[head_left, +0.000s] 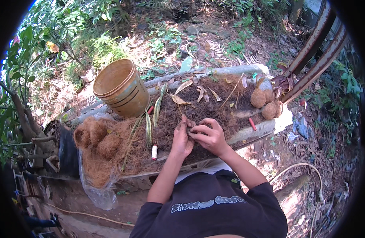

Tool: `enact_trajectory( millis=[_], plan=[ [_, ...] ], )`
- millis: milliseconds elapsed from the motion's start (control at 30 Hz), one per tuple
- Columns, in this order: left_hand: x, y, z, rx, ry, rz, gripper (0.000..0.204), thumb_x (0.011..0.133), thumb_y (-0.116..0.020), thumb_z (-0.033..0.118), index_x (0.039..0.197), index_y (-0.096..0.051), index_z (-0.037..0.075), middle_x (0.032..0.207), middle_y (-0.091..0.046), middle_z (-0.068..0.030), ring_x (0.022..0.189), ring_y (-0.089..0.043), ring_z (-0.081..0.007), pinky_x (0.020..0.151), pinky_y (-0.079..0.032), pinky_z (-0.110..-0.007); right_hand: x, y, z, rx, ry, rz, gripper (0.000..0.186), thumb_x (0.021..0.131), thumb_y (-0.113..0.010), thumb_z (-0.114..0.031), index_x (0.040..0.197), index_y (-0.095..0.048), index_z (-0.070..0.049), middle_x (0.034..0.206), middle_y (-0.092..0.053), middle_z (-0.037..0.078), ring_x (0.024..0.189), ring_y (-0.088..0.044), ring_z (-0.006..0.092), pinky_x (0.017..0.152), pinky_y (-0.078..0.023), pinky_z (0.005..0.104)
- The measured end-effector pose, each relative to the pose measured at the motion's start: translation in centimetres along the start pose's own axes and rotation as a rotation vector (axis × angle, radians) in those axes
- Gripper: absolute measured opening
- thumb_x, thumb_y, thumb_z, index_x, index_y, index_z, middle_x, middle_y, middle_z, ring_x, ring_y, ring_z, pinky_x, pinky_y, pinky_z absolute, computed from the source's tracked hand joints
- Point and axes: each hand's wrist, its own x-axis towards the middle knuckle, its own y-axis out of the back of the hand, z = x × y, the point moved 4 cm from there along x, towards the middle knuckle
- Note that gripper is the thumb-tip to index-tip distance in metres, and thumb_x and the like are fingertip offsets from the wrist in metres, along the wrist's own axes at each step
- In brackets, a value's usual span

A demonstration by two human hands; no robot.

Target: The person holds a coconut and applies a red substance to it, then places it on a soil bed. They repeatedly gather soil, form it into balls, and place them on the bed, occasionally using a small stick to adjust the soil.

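Observation:
My left hand (182, 138) and my right hand (211, 137) meet over a bed of dark soil (170, 127). The left has its thumb up, while the fingers of the right are bent in towards it. Something small and dark sits between them, mostly hidden by the fingers. A dry yellow-brown leaf (179, 99) is just beyond my left thumb; whether its thin stem is held I cannot tell. Left of my hands are long striped green leaves (148, 129) and a spool of white thread (154, 152). A red spool (252, 124) lies right of them.
A yellowish bucket (129, 95) stands at the back left. Loose coconut fibre (105, 166) and fibre balls (109, 146) lie on a clear plastic sheet (99, 196) at the left. Several round fibre balls (258, 98) sit at the right, near rusty metal bars (315, 59).

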Motion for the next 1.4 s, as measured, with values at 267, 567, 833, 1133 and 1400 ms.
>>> enact_trajectory(
  millis=[267,567,833,1133,1400],
  plan=[
    [-0.1,0.4,-0.2,0.069,-0.023,-0.05,0.035,0.091,-0.057,0.037,0.067,-0.045,0.014,0.061,-0.039,0.0025,0.056,-0.041,-0.01,0.053,-0.037,-0.026,-0.3,0.4,-1.3,-0.017,-0.013,0.073,0.024,0.059,-0.066,-0.014,0.082,-0.069,-0.018,0.094,-0.064,-0.01,0.094,-0.054,0.0238,0.073,-0.048,0.0364],
    [0.1,0.3,1.8,0.153,-0.025,0.004,0.017,0.089,-0.061,0.023,0.085,-0.06,0.006,0.077,-0.063,-0.0061,0.06,-0.057,-0.0137,0.05,-0.047,-0.026,0.4,-0.4,0.0,0.191,-0.131,0.002,0.022,0.064,-0.069,-0.012,0.085,-0.07,-0.015,0.103,-0.062,0.0,0.098,-0.052,0.0258,0.082,-0.046,0.0374],
    [0.7,0.4,2.4,0.269,-0.129,-0.012,0.04,0.09,-0.059,0.033,0.063,-0.04,0.01,0.055,-0.041,-0.0016,0.046,-0.042,-0.0101,0.037,-0.027,-0.021,0.0,0.0,7.6,-0.374,-0.503,-0.189,0.033,0.075,-0.069,-0.019,0.106,-0.064,-0.01,0.099,-0.063,0.01,0.093,-0.057,0.0265,0.08,-0.043,0.0389],
    [0.4,1.5,1.2,0.193,-0.056,-0.027,0.034,0.09,-0.06,0.025,0.064,-0.045,0.009,0.053,-0.039,-0.0005,0.043,-0.04,-0.0105,0.036,-0.026,-0.022,-1.0,0.6,9.3,0.025,-0.592,-0.101,0.031,0.08,-0.063,-0.011,0.107,-0.058,0.004,0.098,-0.063,0.019,0.093,-0.059,0.0361,0.079,-0.047,0.0415],
    [0.3,0.4,0.2,0.269,-0.009,0.026,0.026,0.089,-0.062,0.026,0.073,-0.05,0.01,0.064,-0.047,-0.0007,0.052,-0.048,-0.0117,0.04,-0.031,-0.023,-1.6,1.4,7.9,0.169,-0.674,-0.121,0.028,0.082,-0.058,-0.006,0.108,-0.058,0.003,0.1,-0.062,0.021,0.093,-0.059,0.0374,0.079,-0.047,0.0408]
  ],
)
